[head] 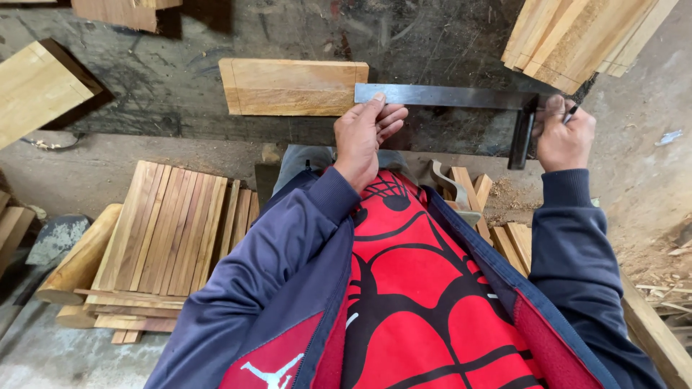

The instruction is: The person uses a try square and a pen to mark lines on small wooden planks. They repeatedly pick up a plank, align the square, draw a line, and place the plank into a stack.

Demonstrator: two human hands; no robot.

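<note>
A short light-wood board (292, 86) lies flat on the dark workbench (166, 79). A steel try square (461, 97) rests with its blade end against the board's right end, its dark stock hanging down at the right. My left hand (366, 133) presses its fingertips on the blade near the board. My right hand (564, 133) grips the square's stock end and holds a thin dark pencil between its fingers.
A stack of wooden slats (584, 36) sits at the top right, and a thicker block (32, 86) at the left edge. Below the bench lie a pile of thin slats (169, 238), a round log (79, 259) and offcuts with sawdust (504, 230).
</note>
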